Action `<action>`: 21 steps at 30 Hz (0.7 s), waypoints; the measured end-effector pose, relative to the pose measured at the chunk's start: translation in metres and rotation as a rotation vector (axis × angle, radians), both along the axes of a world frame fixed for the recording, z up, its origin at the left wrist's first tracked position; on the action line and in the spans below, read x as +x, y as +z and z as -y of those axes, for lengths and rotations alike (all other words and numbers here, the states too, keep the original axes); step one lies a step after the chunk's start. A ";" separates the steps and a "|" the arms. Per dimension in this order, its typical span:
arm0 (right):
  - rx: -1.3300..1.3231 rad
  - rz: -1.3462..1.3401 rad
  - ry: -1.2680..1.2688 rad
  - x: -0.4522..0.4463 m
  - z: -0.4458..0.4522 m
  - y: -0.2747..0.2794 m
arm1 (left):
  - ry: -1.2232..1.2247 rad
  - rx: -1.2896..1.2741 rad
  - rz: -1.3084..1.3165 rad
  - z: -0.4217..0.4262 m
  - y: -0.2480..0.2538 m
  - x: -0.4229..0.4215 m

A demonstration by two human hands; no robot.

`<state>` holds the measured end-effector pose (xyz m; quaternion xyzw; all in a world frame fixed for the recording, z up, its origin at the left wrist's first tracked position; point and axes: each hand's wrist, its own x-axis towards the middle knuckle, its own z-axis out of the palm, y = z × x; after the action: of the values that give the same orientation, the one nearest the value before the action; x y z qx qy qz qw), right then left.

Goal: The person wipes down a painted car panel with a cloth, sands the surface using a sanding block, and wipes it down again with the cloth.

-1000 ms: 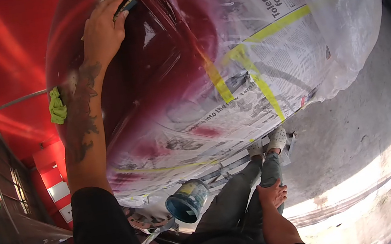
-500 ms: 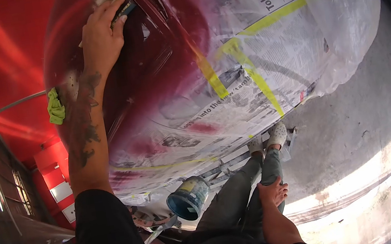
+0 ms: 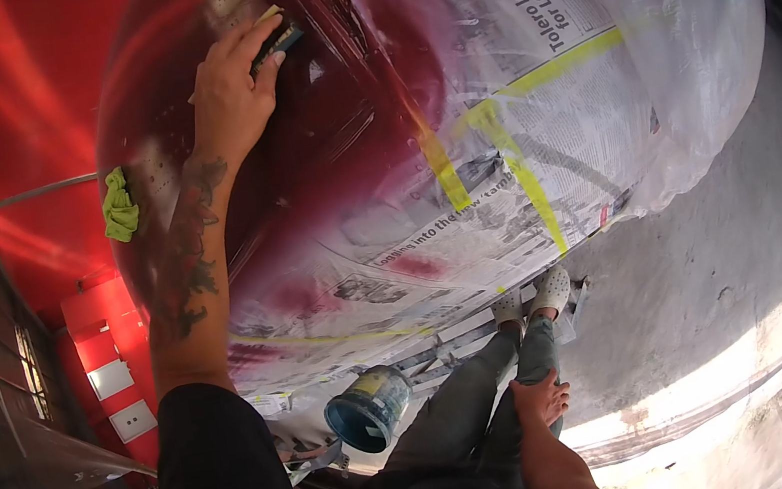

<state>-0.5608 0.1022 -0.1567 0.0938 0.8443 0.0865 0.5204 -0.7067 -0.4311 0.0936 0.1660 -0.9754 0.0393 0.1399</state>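
Note:
My left hand (image 3: 237,90) is closed around a dark sanding block (image 3: 278,43) with a yellowish edge. It presses the block against the wet-looking, dark red car body panel (image 3: 293,128); the block's underside is hidden. A pale bare patch (image 3: 231,0) shows on the panel just beyond my fingers. My right hand (image 3: 539,399) rests on my knee, its fingers curled over the trouser leg. A crumpled green cloth (image 3: 118,206) lies on the panel, to the left of my left forearm.
Newspaper (image 3: 533,112) held by yellow masking tape (image 3: 529,188) covers the neighbouring bodywork. Clear plastic sheeting (image 3: 692,27) hangs at the right. A blue bucket (image 3: 367,410) stands beside my legs, near a metal frame. Concrete floor (image 3: 709,278) extends to the right.
The whole view has shifted a little, so the panel and hands appear lower. My left hand keeps the sanding block near the pale patch; my right hand stays on the knee.

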 end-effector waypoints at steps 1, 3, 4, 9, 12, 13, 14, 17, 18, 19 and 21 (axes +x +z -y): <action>-0.009 -0.009 0.005 -0.002 0.002 0.001 | 0.011 0.033 0.024 -0.018 0.004 0.015; 0.008 0.001 0.011 -0.004 0.005 0.002 | -0.006 -0.025 0.053 -0.023 0.012 0.046; -0.002 -0.010 0.017 -0.004 0.006 0.003 | 0.062 -0.036 0.040 -0.015 0.016 0.066; 0.005 -0.015 0.040 -0.003 0.007 -0.001 | 0.335 0.092 -0.142 0.058 0.039 0.159; 0.002 -0.029 0.074 -0.003 0.009 -0.002 | 0.543 0.148 -0.072 0.083 0.044 0.198; -0.004 -0.035 0.088 -0.003 0.009 -0.002 | 0.557 0.143 -0.081 0.085 0.044 0.211; 0.006 -0.031 0.091 -0.004 0.009 -0.002 | 0.530 0.162 -0.035 0.078 0.049 0.211; 0.019 -0.029 0.094 -0.006 0.011 -0.002 | 0.510 0.179 0.008 0.084 0.056 0.227; 0.026 -0.024 0.093 -0.006 0.010 -0.002 | 0.526 0.242 -0.108 0.088 0.058 0.231; 0.027 -0.024 0.095 -0.004 0.009 -0.002 | 0.538 0.304 -0.222 0.093 0.059 0.233; 0.011 -0.042 0.123 -0.001 0.007 -0.006 | 0.526 0.201 -0.134 0.092 0.065 0.211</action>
<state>-0.5622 0.0952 -0.1623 0.0465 0.8587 0.1207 0.4959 -0.4954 -0.5236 0.1590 0.4285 -0.8864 -0.0338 0.1717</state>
